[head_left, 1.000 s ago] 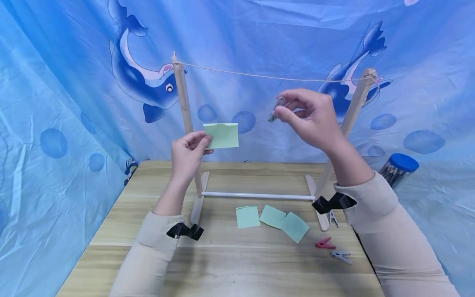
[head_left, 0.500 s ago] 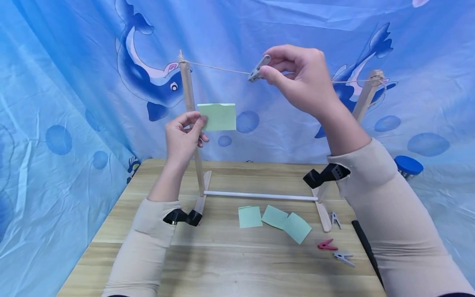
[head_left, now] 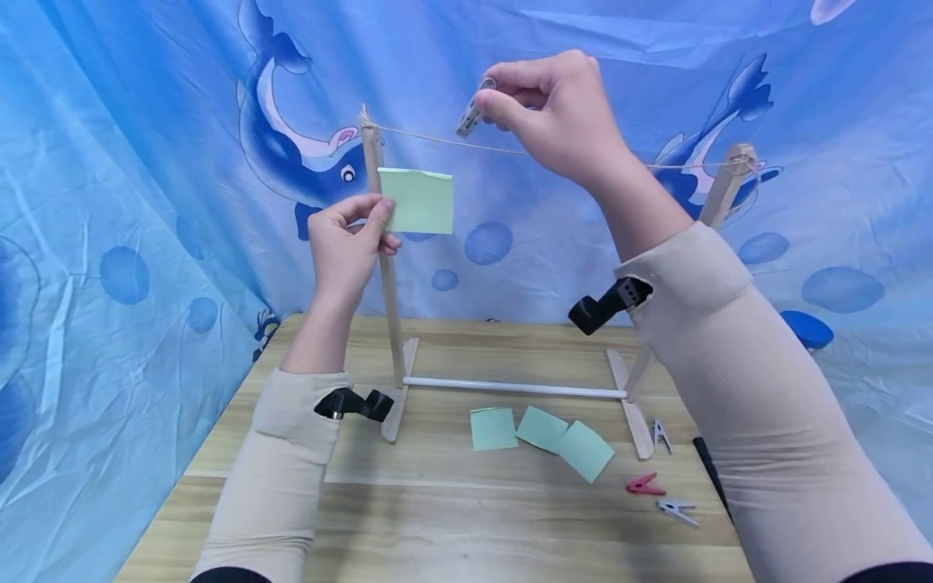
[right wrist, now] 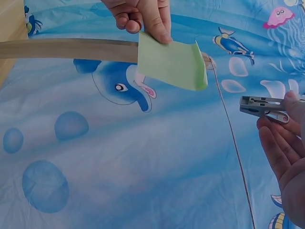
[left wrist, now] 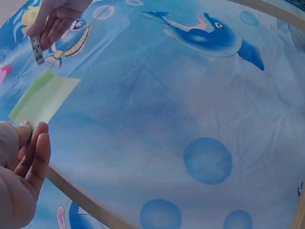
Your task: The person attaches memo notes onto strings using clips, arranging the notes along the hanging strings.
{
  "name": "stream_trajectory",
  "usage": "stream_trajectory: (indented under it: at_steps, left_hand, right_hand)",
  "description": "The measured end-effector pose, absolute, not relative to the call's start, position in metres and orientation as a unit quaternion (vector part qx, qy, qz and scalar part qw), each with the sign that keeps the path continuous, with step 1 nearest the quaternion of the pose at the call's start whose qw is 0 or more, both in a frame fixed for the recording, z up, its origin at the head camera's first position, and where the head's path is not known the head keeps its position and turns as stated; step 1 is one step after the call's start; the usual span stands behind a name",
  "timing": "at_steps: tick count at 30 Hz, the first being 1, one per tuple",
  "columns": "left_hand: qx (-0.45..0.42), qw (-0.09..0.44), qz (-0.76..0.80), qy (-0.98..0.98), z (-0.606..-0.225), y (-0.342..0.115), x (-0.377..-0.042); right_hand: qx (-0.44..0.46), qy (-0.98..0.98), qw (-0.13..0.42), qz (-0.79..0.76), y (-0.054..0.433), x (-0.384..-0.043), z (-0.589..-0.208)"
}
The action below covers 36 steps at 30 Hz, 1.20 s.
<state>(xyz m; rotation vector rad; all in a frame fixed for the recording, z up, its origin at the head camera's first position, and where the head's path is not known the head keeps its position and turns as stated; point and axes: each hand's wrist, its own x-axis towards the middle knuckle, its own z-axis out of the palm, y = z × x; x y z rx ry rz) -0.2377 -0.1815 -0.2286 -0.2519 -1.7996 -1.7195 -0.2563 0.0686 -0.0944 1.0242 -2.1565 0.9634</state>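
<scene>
left hand (head_left: pixel 348 247) pinches a green sticky note (head_left: pixel 423 204) near the string (head_left: pixel 430 138), apart from it. right hand (head_left: pixel 560 113) grips a gray clothespin (right wrist: pixel 259 106), also off the string. nothing clipped on the visible stretch yet; three more notes (head_left: pixel 541 427), three loose pins (head_left: pixel 645 485) on the table (head_left: pixel 466 526).

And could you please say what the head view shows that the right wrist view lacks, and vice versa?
Only the head view shows loose green notes, the red clothespin and the white rod. Only the right wrist view shows a pink jellyfish print. Both show the left hand holding a green note, the right hand pinching a gray clothespin, and the string.
</scene>
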Motion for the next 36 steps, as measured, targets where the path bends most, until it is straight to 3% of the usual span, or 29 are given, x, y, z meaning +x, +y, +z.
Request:
stream_trajectory:
  at_steps: [10, 17, 36]
  left_hand:
    - [-0.062, 0.338, -0.626, -0.700, -0.221, -0.182, -0.238]
    - [-0.061, 0.328, -0.631, -0.700, -0.218, -0.179, -0.241]
    - [-0.058, 0.328, -0.633, -0.699, -0.216, -0.185, -0.241]
  right_hand:
    - [0.374, -0.808, 0.267, 0.368, 0.044, -0.262, -0.083]
    - [0.331, -0.832, 0.235, 0.379, 0.033, -0.267, -0.080]
    - [0.316, -0.852, 0.167, 0.384, 0.011, -0.269, -0.079]
